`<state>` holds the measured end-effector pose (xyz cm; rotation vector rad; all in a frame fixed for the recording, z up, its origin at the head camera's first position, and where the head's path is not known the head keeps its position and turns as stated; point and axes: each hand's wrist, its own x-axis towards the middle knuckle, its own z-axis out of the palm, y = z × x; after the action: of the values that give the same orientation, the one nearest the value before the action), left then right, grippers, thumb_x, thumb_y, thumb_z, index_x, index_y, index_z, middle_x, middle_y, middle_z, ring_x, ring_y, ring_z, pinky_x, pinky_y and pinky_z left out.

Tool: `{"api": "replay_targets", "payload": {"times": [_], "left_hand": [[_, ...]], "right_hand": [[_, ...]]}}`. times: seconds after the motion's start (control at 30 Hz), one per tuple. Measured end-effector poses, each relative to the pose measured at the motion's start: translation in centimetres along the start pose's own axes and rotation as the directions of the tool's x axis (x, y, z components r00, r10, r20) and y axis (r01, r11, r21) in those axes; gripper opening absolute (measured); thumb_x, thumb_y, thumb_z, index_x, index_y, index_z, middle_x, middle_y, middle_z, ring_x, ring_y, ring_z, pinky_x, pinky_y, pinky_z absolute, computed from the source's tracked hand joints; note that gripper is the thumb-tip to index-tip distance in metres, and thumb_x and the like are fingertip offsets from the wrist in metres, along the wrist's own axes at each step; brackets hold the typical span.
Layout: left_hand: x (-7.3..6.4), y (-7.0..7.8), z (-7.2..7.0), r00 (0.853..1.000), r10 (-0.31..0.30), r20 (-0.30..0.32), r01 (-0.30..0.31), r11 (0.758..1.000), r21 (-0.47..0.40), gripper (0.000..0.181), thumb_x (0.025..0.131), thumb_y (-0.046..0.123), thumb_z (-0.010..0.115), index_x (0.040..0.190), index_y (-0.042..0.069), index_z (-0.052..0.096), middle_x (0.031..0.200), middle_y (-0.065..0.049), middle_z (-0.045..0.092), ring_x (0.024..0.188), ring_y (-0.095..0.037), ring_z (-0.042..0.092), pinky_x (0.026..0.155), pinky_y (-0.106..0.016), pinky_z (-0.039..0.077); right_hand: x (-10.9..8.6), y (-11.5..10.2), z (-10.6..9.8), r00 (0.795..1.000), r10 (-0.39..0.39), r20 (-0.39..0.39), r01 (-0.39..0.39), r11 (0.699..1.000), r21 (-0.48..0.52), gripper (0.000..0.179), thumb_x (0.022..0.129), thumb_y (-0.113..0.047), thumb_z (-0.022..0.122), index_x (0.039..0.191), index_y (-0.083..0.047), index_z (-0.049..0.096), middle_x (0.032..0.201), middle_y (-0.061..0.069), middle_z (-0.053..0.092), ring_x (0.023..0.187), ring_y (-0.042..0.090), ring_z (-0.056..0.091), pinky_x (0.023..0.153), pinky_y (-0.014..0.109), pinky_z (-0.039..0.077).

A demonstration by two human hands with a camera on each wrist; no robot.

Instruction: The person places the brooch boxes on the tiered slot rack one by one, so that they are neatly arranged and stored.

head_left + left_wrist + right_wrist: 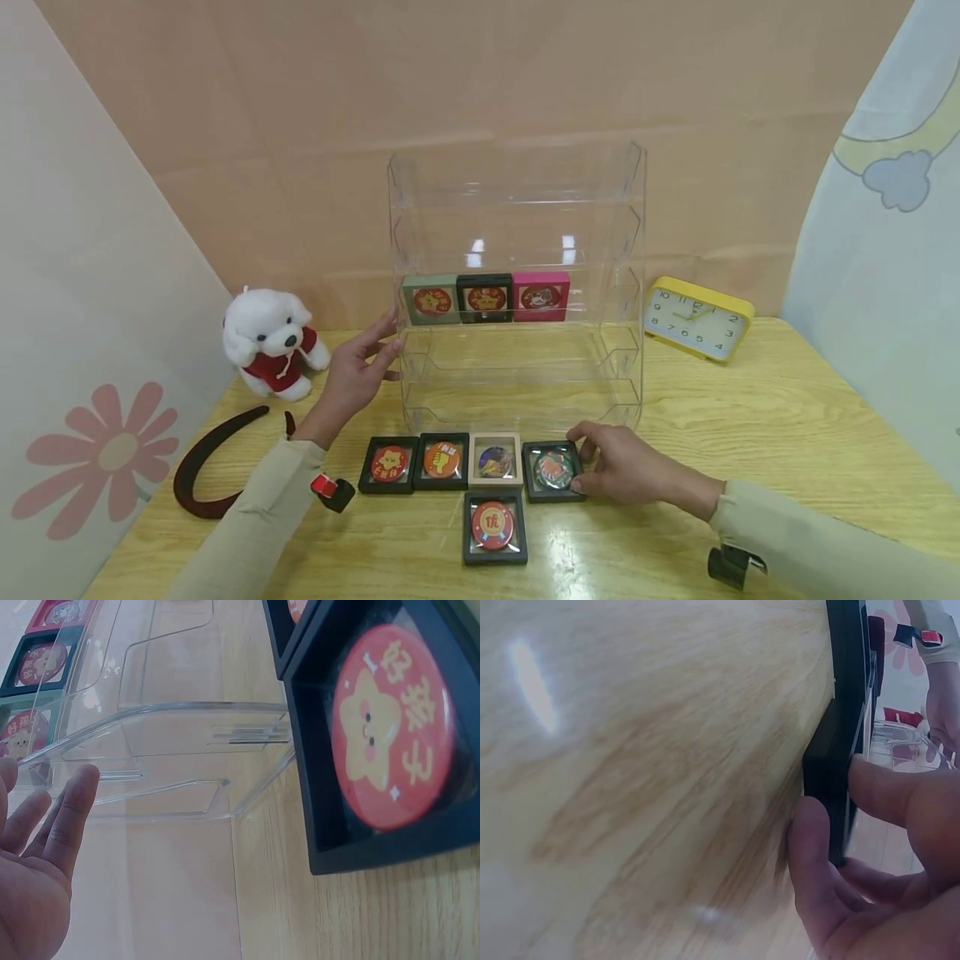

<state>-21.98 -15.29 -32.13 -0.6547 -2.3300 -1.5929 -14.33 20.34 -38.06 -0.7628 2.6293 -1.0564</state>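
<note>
Right fingers: thumb and fingertips of the right hand (624,464) pinch the right side of the green-badge frame (554,471).
Left fingers: straight and slightly spread on the left hand (356,372), at the left side of the clear stand (517,350); contact cannot be told.
Green-badge frame: in front of the stand's right half, at the right end of a row of four; whether it is slightly lifted cannot be told.
Rest of row: star frame (390,464), thumb frame (442,461) and tan frame (495,461), left to right.
Lone frame (494,527): below the tan frame, nearest the front edge of the desk (787,442).
Middle tier: green box (432,300), black box (485,298), pink box (542,297), side by side from its left end.
Back left corner: toy dog (277,342).
Back right corner: yellow clock (699,318).
Left edge: dark band (197,467).
</note>
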Motion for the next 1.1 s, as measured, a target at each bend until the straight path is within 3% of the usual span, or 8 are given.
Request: {"api": "replay_targets", "payload": {"times": [0.27, 0.7, 1.1], "left_hand": [[0.0, 0.0, -0.1, 1.0, -0.004, -0.005, 0.005, 1.0, 0.008, 0.048, 0.095, -0.003, 0.054, 0.141, 0.0, 0.041, 0.131, -0.027, 0.05, 0.099, -0.04, 0.06, 0.062, -0.044, 0.058], [-0.1, -0.1, 0.1, 1.0, -0.003, -0.014, 0.003, 1.0, 0.018, 0.049, 0.094, -0.003, 0.054, 0.142, 0.001, 0.041, 0.131, -0.025, 0.05, 0.1, -0.04, 0.06, 0.061, -0.041, 0.058], [0.0, -0.3, 0.1, 1.0, -0.003, -0.007, 0.003, 1.0, 0.022, 0.048, 0.095, -0.002, 0.054, 0.141, 0.0, 0.041, 0.131, -0.026, 0.05, 0.099, -0.039, 0.06, 0.061, -0.038, 0.059]], "right_hand": [[-0.1, 0.4, 0.1, 0.997, -0.058, -0.054, 0.062, 0.995, 0.082, 0.052, 0.072, -0.016, 0.084, 0.107, -0.004, 0.048, 0.089, 0.007, 0.061, 0.067, 0.009, 0.063, 0.058, 0.025, 0.053], [-0.4, 0.9, 0.5, 0.983, -0.116, -0.144, 0.128, 0.988, 0.08, 0.042, 0.073, -0.009, 0.082, 0.101, -0.008, 0.05, 0.084, 0.001, 0.065, 0.071, 0.01, 0.064, 0.063, 0.029, 0.055], [-0.3, 1.1, 0.6, 0.936, -0.215, -0.278, 0.237, 0.97, 0.049, 0.02, 0.085, -0.005, 0.071, 0.095, -0.009, 0.055, 0.082, -0.005, 0.06, 0.07, 0.009, 0.062, 0.056, 0.027, 0.055]]}}
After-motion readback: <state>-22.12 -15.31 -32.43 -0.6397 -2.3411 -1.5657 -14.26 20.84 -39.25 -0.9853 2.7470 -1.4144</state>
